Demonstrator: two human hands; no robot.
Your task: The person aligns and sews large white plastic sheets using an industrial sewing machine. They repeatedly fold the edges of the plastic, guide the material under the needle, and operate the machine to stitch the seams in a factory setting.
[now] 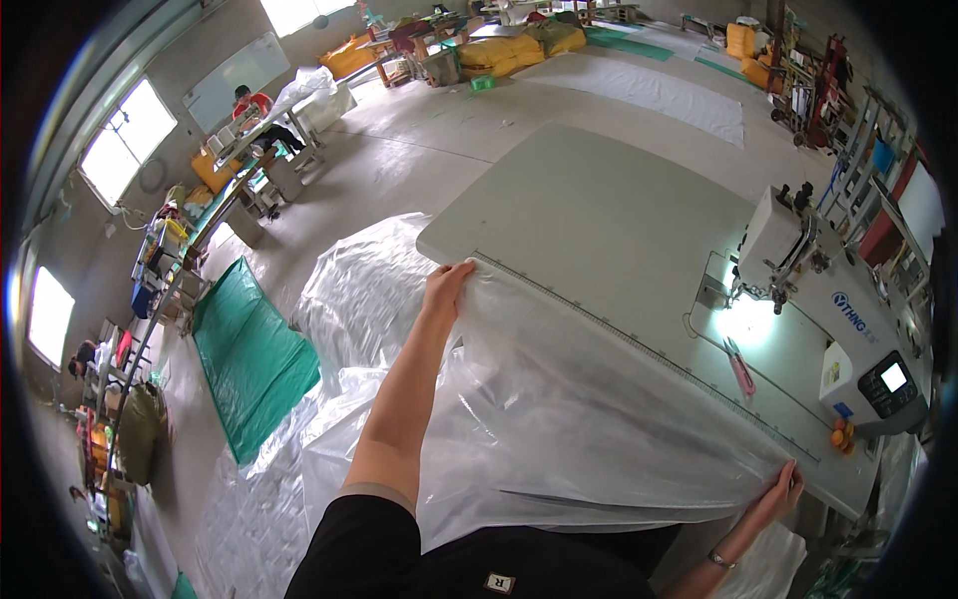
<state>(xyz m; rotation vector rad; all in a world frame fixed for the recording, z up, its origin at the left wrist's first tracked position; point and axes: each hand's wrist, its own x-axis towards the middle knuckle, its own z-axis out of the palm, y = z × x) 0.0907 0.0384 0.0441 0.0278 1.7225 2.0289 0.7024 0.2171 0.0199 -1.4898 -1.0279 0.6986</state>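
Observation:
A translucent plastic sheet (559,419) is stretched along the near edge of the sewing table (599,200), beside a measuring scale. My left hand (448,288) pinches its edge near the table's left corner. Toward the right end, my right hand (776,494) grips the same edge, a bracelet on that wrist. Between my hands the sheet is drawn fairly straight and hangs down over my lap. More crumpled sheet (359,285) piles at the left. The sewing machine (848,299) stands on the right with its lamp lit. Thread snips (739,369) with pinkish handles lie near the needle area.
Orange knobs (843,435) sit at the table's right end. A green tarp (254,359) covers floor at left. Beyond it, a person in red (257,105) sits at another machine. Yellow bundles (499,52) lie at the back; racks and a trolley (823,90) stand at far right.

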